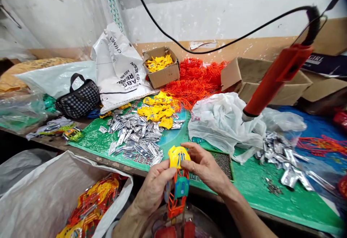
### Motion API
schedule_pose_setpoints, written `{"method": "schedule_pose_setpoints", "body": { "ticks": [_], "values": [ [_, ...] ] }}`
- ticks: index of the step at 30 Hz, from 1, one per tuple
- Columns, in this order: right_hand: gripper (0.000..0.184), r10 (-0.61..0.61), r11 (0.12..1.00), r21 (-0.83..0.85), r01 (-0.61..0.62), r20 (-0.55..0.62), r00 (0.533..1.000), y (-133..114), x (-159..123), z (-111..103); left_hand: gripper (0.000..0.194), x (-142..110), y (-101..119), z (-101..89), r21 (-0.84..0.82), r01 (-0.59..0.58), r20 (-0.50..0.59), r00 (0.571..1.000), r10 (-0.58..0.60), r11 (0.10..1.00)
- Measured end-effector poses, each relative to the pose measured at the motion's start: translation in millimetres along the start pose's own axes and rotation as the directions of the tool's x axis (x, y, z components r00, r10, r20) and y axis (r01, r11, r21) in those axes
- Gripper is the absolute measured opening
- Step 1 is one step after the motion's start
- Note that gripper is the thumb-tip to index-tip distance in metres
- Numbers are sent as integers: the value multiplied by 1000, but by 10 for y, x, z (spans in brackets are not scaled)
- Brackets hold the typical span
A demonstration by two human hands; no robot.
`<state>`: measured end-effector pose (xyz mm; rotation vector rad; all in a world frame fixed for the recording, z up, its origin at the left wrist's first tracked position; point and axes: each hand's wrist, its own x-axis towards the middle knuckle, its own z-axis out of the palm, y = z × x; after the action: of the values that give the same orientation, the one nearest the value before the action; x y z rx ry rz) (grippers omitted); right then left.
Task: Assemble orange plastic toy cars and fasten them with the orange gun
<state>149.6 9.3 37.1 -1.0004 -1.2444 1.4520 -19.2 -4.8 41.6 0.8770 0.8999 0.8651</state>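
head view: left hand [155, 184] is gripping the yellow shell [176, 154] from 8 o'clock; right hand [207, 165] is pinching it from 3. shell is sitting at the 12 end, orange frame [176, 210] is extending toward 6, teal block [181, 187] is showing mid-frame. long axis is running 12-6. can't tell if shell and frame are joining. red power driver [276, 82] is hanging at 2, well apart; right hand is lying nearer to it.
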Motion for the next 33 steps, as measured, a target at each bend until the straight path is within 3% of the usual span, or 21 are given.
{"method": "schedule_pose_setpoints", "body": {
  "ticks": [3, 7, 11, 17, 19, 23, 24, 26, 27, 28, 29, 30, 31, 32, 33],
  "values": [
    [42, 38, 997, 64, -35, -49, 998, 54, 1, 28, 43, 57, -20, -55, -162, 78, -45, 995, -87, 984],
    [39, 66, 998, -11, -68, -109, 992, 147, -46, 14, 48, 134, -46, -97, -185, 123, -28, 991, -130, 975],
    [39, 55, 961, -258, -95, -158, 986, 250, -92, -69, 48, 189, -71, -119, -122, 150, 37, 988, -147, 981],
    [40, 21, 784, -606, -131, -185, 982, 240, -148, -52, 37, 225, -174, -39, -106, 248, 29, 969, -246, 963],
    [39, 4, 712, -692, -116, -161, 987, 198, -171, -32, 32, 235, -221, -8, -169, 248, -5, 968, -252, 954],
    [45, 1, 657, -754, 14, 19, 1000, 85, -282, -143, 33, 238, -290, -10, -318, 247, -50, 960, -277, 915],
    [48, -13, 656, -755, 17, 11, 1000, 41, -324, -218, 35, 231, -295, -25, -313, 266, -46, 955, -295, 912],
    [51, -133, 667, -744, -33, -163, 978, -81, -406, -433, 36, 211, -294, -57, -260, 294, -45, 948, -316, 920],
    [50, -242, 683, -728, -62, -305, 921, -163, -436, -569, 37, 199, -290, -69, -239, 295, -48, 948, -314, 925],
    [50, -373, 700, -710, -76, -454, 809, -258, -448, -720, 37, 188, -286, -76, -223, 291, -53, 949, -310, 930],
    [54, -505, 695, -714, -80, -564, 653, -364, -439, -880, 37, 179, -283, -75, -213, 288, -58, 950, -307, 934],
    [59, -633, 670, -740, -61, -611, 476, -475, -402, -1045, 38, 172, -283, -68, -208, 286, -64, 950, -305, 935],
    [67, -718, 631, -774, -59, -611, 335, -587, -336, -1205, 39, 167, -284, -56, -203, 286, -67, 950, -305, 936],
    [77, -758, 602, -796, -57, -593, 272, -693, -241, -1355, 39, 164, -289, -40, -199, 288, -66, 950, -306, 937],
    [83, -760, 603, -796, -48, -592, 269, -788, -120, -1488, 39, 162, -296, -23, -198, 290, -62, 950, -308, 936]
  ]
}}
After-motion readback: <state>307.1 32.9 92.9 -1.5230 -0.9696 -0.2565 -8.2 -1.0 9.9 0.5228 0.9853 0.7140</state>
